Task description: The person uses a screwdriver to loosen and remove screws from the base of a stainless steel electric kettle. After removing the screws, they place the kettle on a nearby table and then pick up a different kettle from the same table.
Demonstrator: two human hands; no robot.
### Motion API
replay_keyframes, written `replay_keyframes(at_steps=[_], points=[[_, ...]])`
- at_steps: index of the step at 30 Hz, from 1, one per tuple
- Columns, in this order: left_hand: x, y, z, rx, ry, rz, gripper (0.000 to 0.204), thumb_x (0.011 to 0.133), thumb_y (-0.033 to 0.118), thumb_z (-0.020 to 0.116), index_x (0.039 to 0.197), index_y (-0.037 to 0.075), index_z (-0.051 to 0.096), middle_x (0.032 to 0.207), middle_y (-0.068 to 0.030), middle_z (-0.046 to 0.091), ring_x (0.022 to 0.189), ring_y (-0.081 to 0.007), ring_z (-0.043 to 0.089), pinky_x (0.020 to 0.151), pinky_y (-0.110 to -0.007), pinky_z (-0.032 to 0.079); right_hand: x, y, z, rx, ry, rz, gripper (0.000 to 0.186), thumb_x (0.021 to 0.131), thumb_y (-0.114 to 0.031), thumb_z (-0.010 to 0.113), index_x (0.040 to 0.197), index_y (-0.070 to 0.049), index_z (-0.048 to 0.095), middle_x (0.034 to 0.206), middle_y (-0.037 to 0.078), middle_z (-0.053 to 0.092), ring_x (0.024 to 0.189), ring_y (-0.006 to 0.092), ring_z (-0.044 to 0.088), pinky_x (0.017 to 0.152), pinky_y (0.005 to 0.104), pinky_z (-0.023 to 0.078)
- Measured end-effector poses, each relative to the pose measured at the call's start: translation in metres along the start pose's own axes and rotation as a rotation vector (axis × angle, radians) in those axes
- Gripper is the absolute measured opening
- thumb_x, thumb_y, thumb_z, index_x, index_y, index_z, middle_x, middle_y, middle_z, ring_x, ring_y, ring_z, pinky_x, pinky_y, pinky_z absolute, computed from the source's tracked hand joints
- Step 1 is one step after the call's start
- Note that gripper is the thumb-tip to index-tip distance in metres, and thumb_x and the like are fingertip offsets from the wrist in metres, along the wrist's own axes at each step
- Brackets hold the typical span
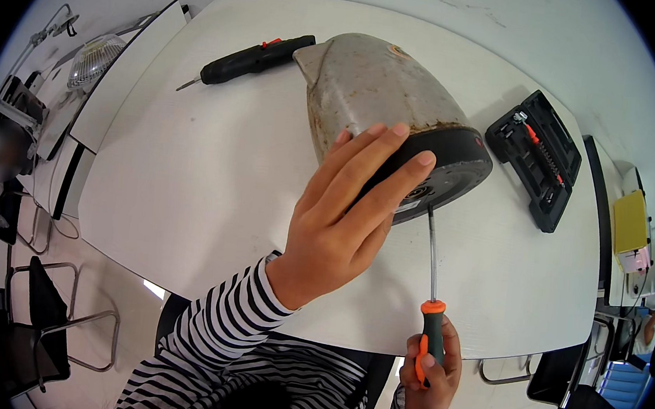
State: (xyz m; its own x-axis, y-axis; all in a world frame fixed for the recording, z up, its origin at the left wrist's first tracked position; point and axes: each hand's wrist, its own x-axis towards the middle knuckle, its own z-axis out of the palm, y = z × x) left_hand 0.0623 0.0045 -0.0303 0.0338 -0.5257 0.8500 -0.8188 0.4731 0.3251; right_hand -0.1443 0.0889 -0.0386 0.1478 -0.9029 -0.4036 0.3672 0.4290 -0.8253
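Note:
An electric kettle (385, 85) with a worn, rust-stained metal body lies tilted on the white table, its black base turned partly toward me. My left hand (346, 210) rests over the kettle's side and base, fingers spread and gripping it. In my right hand (433, 373) is a screwdriver (432, 330) with a green and orange handle. Its long metal shaft points up, and the tip meets the edge of the kettle's underside. Whether the tip sits in a screw is too small to tell.
A black cordless screwdriver (250, 61) with a red switch lies beyond the kettle's spout. To the right is an open black tool case (538, 157) holding bits and a red-handled driver. Chairs (48, 320) stand around the white table (173, 183). Another person sits at the far left.

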Motion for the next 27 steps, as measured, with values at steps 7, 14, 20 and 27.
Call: replay_keyframes(at_steps=[7,14,20,27], points=[[-0.004,0.002,0.002,0.045,-0.021,-0.021,0.049,0.071,-0.001,0.055,0.118,0.012,0.052,0.123,-0.0116,0.047,0.111,-0.0275,0.047,0.094,-0.043,0.035,0.0,0.005,0.007,-0.601,0.036,-0.447,0.05,0.075,-0.016,0.061,0.116,0.004,0.042,0.072,0.009,0.055,0.057,0.0074,0.045,0.053,0.0192,0.035],[-0.009,0.005,0.008,0.149,-0.067,-0.047,0.053,0.071,0.001,0.056,0.121,0.016,0.049,0.128,-0.0103,0.043,0.117,-0.0268,0.041,0.1,-0.044,0.026,0.002,0.005,0.003,-0.71,0.096,-0.525,0.044,0.073,-0.006,0.062,0.113,0.005,0.045,0.083,0.014,0.06,0.071,0.0154,0.059,0.065,0.0251,0.047],[-0.01,0.004,0.01,0.139,-0.037,-0.053,0.054,0.071,-0.001,0.055,0.122,0.016,0.048,0.129,-0.0097,0.042,0.118,-0.0273,0.04,0.1,-0.044,0.025,0.007,0.008,0.004,-0.774,0.055,-0.636,0.041,0.072,-0.004,0.063,0.11,0.006,0.048,0.082,0.015,0.061,0.068,0.016,0.061,0.064,0.0231,0.047],[-0.012,0.003,0.012,0.147,-0.039,-0.045,0.056,0.071,-0.002,0.055,0.123,0.017,0.047,0.13,-0.0099,0.041,0.12,-0.028,0.038,0.1,-0.046,0.025,0.014,0.01,0.004,-0.856,0.093,-0.767,0.039,0.069,-0.004,0.064,0.104,0.006,0.051,0.076,0.014,0.06,0.061,0.0163,0.057,0.058,0.0232,0.044]])
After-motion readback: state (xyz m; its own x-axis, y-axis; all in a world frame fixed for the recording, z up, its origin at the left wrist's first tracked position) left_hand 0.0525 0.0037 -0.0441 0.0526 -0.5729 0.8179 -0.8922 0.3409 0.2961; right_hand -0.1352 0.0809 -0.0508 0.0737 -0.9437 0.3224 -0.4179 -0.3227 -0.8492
